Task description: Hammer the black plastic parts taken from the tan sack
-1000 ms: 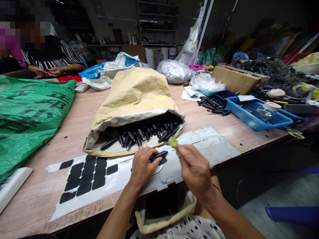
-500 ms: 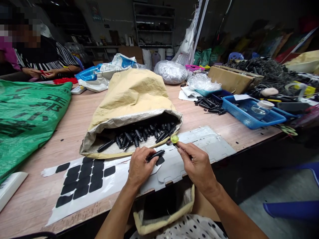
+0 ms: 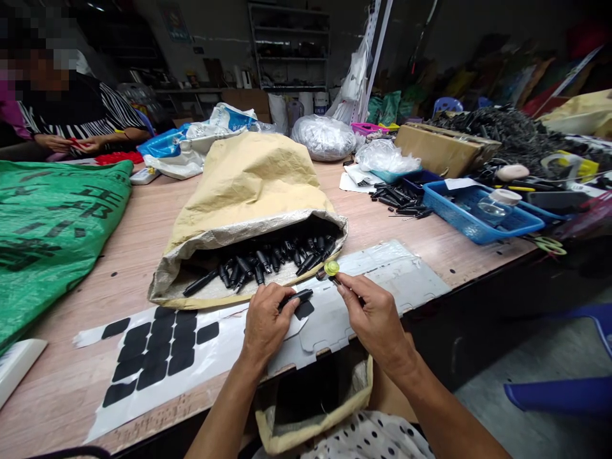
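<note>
My left hand [image 3: 268,322] rests over the grey board [image 3: 406,274], its fingers closed round a black pen-like tube [image 3: 303,295]. Between the thumb and fingers of my right hand [image 3: 375,319] is a small tool with a round yellow-green head [image 3: 331,268]; its lower part is hidden by the fingers. The head is raised a little to the right of the tube, apart from it. Just beyond both hands, a tan woven sack [image 3: 258,175] lies with its mouth towards me, with several black tubes [image 3: 243,264] inside. A black square sticker [image 3: 305,309] lies beneath the held tube.
White backing sheets with black stickers [image 3: 157,347] lie left of my hands. A second sack [image 3: 313,433] gapes below the table edge. A blue basket [image 3: 478,223] stands at right, a green sack [image 3: 57,229] at left. Across the table, a person [image 3: 90,111] handles red pieces.
The whole view has shifted slightly as the head moved. Both hands keep their grip, and the tube and the yellow-green tool hold nearly the same places.
</note>
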A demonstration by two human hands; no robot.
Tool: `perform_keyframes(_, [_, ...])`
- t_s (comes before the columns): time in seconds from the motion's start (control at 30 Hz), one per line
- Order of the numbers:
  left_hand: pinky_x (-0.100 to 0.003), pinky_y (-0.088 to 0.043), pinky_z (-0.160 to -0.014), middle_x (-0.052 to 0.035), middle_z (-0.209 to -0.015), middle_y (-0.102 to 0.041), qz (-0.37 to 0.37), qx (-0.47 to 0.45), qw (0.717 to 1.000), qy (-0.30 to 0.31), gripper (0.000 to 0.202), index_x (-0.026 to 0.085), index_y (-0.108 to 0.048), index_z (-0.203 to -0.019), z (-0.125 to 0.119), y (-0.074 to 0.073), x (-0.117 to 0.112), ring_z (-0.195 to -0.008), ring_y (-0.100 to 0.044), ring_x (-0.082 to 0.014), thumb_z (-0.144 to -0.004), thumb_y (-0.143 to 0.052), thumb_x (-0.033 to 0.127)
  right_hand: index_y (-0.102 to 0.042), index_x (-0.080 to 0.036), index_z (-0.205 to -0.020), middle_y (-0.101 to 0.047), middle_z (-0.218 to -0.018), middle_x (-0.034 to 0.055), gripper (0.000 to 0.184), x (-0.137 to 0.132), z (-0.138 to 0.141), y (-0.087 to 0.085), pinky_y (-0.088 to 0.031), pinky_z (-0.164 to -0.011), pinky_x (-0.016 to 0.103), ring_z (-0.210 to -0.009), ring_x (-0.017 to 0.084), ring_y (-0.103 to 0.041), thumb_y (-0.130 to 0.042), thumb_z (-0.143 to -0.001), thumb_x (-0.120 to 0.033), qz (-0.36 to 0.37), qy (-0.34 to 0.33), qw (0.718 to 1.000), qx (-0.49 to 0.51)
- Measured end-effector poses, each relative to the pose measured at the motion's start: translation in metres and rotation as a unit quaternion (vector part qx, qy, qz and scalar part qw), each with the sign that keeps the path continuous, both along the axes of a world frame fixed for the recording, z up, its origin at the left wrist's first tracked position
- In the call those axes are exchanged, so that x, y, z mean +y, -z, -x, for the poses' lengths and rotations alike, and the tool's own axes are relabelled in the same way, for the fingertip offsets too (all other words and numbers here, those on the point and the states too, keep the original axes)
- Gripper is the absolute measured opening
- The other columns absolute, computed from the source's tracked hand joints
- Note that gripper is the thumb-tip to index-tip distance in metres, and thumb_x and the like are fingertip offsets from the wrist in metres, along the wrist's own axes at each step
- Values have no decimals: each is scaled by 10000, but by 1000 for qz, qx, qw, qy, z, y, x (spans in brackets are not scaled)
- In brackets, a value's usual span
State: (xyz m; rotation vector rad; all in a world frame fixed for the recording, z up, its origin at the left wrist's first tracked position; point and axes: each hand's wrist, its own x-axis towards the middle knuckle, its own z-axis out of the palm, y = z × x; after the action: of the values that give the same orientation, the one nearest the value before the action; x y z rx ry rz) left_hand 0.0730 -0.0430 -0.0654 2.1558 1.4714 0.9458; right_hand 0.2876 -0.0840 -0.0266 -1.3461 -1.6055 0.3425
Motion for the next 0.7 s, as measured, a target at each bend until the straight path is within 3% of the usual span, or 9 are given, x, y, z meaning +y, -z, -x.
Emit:
perform_keyframes(0.3, [-383, -429, -845, -38, -931, -699, -10, 25, 1000, -2, 192, 236, -724, -969, -1, -1, -1, -907, -585, -239, -992, -542, 295, -723, -195, -1177, -744, -1027, 62, 280, 0, 0, 0, -531, -875, 299, -959, 178, -690, -524, -979, -184, -1, 10, 1000, -2])
perform_keyframes(0.7, [-367, -443, -821, -31, -944, -693, -20, 5, 1000, 4, 96, 232, -689, -949, -1, -2, -2, -900, -597, -238, -870, -663, 186, -720, -196, -1182, -740, -1019, 65, 281, -1, 0, 1, -536, -864, 315, -948, 185, -685, -527, -979, -190, 10, 9, 1000, -3])
